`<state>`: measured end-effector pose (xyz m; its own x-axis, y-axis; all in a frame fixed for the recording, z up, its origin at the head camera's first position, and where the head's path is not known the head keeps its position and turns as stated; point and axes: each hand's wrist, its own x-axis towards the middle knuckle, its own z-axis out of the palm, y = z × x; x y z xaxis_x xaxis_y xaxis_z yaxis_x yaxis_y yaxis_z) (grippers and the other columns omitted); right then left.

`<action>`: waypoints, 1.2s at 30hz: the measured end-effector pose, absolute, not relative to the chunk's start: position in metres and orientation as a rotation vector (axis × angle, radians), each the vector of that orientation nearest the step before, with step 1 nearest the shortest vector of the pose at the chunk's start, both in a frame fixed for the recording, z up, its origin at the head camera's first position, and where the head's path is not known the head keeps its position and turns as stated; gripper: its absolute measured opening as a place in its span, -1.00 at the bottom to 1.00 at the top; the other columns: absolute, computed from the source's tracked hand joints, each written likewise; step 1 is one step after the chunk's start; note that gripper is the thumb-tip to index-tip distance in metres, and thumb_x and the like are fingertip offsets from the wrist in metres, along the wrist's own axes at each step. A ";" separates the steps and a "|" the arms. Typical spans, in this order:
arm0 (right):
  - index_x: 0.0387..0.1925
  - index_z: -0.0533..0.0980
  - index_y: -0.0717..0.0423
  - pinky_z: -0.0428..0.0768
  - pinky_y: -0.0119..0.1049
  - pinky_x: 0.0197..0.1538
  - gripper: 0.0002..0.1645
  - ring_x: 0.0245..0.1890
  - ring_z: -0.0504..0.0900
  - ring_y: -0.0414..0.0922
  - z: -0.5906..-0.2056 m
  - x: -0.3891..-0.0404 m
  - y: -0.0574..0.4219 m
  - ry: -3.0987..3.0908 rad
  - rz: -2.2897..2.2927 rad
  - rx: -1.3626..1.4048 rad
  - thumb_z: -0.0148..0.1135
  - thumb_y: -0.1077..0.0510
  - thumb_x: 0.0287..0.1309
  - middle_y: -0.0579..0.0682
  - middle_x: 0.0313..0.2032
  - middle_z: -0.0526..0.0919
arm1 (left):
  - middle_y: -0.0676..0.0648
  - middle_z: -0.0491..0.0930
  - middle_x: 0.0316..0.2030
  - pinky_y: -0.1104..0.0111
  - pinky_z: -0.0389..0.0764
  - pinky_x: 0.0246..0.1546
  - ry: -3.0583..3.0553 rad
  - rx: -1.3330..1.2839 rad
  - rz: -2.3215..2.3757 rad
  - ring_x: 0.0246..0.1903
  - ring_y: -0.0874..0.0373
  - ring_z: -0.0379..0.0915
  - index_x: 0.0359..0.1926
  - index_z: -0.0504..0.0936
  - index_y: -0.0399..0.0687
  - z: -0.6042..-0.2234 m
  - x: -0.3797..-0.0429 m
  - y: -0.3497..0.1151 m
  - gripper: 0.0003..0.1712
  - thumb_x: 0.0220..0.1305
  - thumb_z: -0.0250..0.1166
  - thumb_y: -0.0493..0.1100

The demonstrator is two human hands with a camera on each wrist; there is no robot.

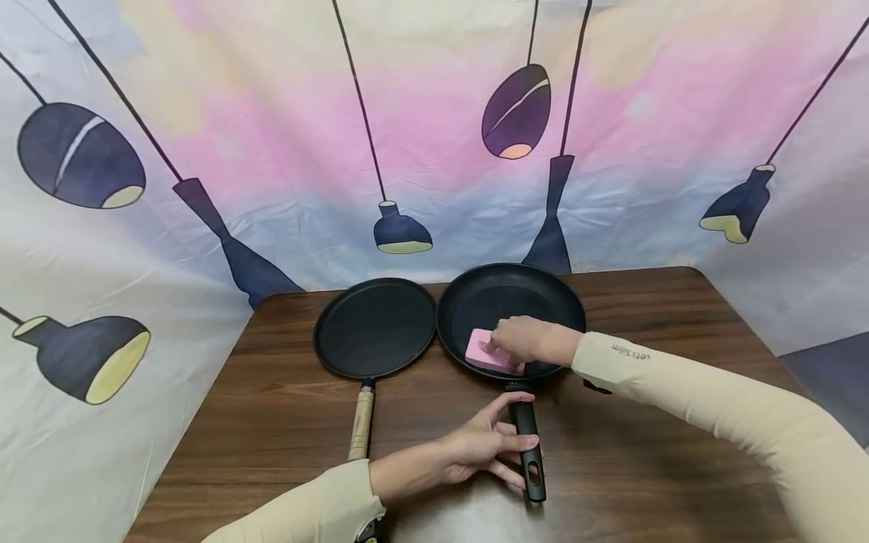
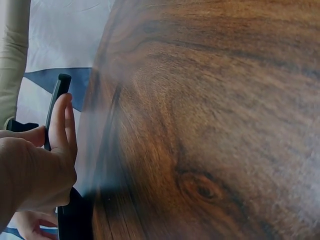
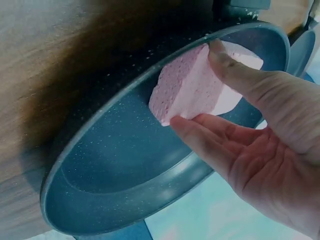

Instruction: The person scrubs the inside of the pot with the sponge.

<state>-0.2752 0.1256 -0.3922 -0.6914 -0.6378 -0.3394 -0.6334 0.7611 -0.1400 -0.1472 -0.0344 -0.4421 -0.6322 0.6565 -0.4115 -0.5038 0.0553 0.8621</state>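
Note:
A deep black frying pan (image 1: 502, 290) stands on the table toward the back, its black handle (image 1: 532, 460) pointing to the front. My left hand (image 1: 478, 445) holds that handle, thumb on one side and fingers on the other; the left wrist view shows the same grip from the side. In my right hand (image 1: 526, 339) a pink sponge (image 1: 478, 347) is pinched between thumb and fingers, inside the pan by its near wall. The right wrist view shows the sponge (image 3: 192, 87) close up, bent a little, with its edge right at the pan's rim (image 3: 115, 100).
Left of the frying pan lies a flat black griddle pan (image 1: 376, 328) with a light wooden handle (image 1: 362, 422), its rim right beside the frying pan's. Both rest on a brown wood-grain table (image 1: 645, 452). Behind hangs a pastel cloth (image 1: 434, 113) printed with dark lamps.

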 end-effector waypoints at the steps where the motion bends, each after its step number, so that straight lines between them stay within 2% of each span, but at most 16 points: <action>1: 0.26 0.60 0.04 0.77 -0.32 -0.13 -0.41 -0.40 0.69 -0.27 -0.392 -0.274 0.126 2.593 -0.032 -0.981 0.42 0.34 0.18 0.03 -0.19 0.79 | -0.14 0.64 -0.22 0.02 0.81 -0.25 1.475 0.162 1.713 -0.25 -0.05 0.73 0.48 0.26 0.25 -0.442 -0.147 -0.034 -0.26 0.42 0.27 -0.34; 5: 0.26 0.59 0.04 0.78 -0.25 0.00 -0.35 -0.26 0.72 -0.24 -0.392 -0.282 0.126 2.595 -0.097 -0.947 0.49 0.32 0.10 0.07 0.02 0.76 | -0.14 0.64 -0.21 0.03 0.82 -0.27 1.472 0.154 1.716 -0.26 -0.02 0.72 0.48 0.26 0.25 -0.443 -0.147 -0.034 -0.26 0.43 0.26 -0.34; 8: 0.30 0.56 0.03 0.76 -0.21 0.08 -0.34 -0.12 0.72 -0.16 -0.393 -0.296 0.124 2.597 -0.131 -0.875 0.48 0.31 0.13 0.12 0.20 0.66 | -0.15 0.64 -0.18 0.05 0.82 -0.27 1.470 0.142 1.711 -0.25 -0.01 0.71 0.48 0.26 0.27 -0.443 -0.146 -0.034 -0.27 0.43 0.26 -0.34; 12: 0.35 0.51 0.04 0.72 -0.22 0.12 -0.33 0.05 0.67 -0.08 -0.394 -0.321 0.119 2.634 -0.159 -0.748 0.41 0.34 0.21 0.15 0.28 0.58 | -0.16 0.65 -0.16 0.06 0.82 -0.26 1.463 0.139 1.707 -0.23 -0.03 0.72 0.48 0.26 0.29 -0.444 -0.144 -0.035 -0.27 0.44 0.27 -0.32; 18: 0.25 0.56 0.12 0.61 -0.28 -0.08 -0.44 -0.11 0.59 -0.04 -0.394 -0.354 0.113 2.704 -0.165 -0.639 0.37 0.41 0.21 0.16 0.13 0.64 | -0.15 0.66 -0.19 0.02 0.81 -0.22 1.454 0.150 1.700 -0.24 -0.03 0.73 0.48 0.25 0.28 -0.444 -0.144 -0.034 -0.27 0.44 0.27 -0.32; 21: 0.28 0.55 0.11 0.58 -0.29 -0.11 -0.42 -0.13 0.56 -0.04 -0.391 -0.359 0.113 2.698 -0.149 -0.626 0.36 0.40 0.22 0.17 0.18 0.62 | -0.16 0.64 -0.18 -0.03 0.80 -0.18 1.459 0.160 1.693 -0.22 -0.06 0.72 0.49 0.24 0.27 -0.442 -0.148 -0.036 -0.27 0.44 0.26 -0.33; 25: 0.39 0.47 0.05 0.61 -0.26 -0.02 -0.34 -0.02 0.59 -0.05 -0.390 -0.349 0.120 2.674 -0.079 -0.645 0.35 0.33 0.27 0.19 0.28 0.56 | -0.17 0.63 -0.16 -0.08 0.78 -0.15 1.467 0.169 1.689 -0.16 -0.16 0.73 0.49 0.23 0.24 -0.439 -0.150 -0.036 -0.27 0.44 0.25 -0.35; 29: 0.36 0.50 0.02 0.67 -0.24 0.05 -0.34 0.11 0.64 -0.05 -0.390 -0.327 0.125 2.633 -0.021 -0.727 0.41 0.28 0.24 0.18 0.32 0.54 | -0.17 0.62 -0.15 -0.09 0.78 -0.15 1.468 0.171 1.684 -0.19 -0.13 0.73 0.50 0.22 0.23 -0.438 -0.150 -0.038 -0.26 0.44 0.24 -0.35; 34: 0.31 0.55 -0.04 0.74 -0.24 0.06 -0.32 -0.02 0.67 -0.12 -0.388 -0.292 0.130 2.599 0.008 -0.821 0.50 0.25 0.14 0.16 0.27 0.59 | -0.16 0.63 -0.18 -0.08 0.78 -0.16 1.478 0.174 1.678 -0.22 -0.09 0.72 0.50 0.23 0.22 -0.438 -0.150 -0.038 -0.26 0.44 0.25 -0.33; 36: 0.29 0.58 -0.05 0.75 -0.23 0.05 -0.32 -0.13 0.64 -0.15 -0.389 -0.281 0.131 2.586 0.006 -0.859 0.53 0.25 0.11 0.15 0.23 0.63 | -0.16 0.63 -0.19 -0.08 0.78 -0.16 1.483 0.170 1.676 -0.21 -0.10 0.73 0.49 0.23 0.23 -0.439 -0.149 -0.038 -0.27 0.44 0.26 -0.33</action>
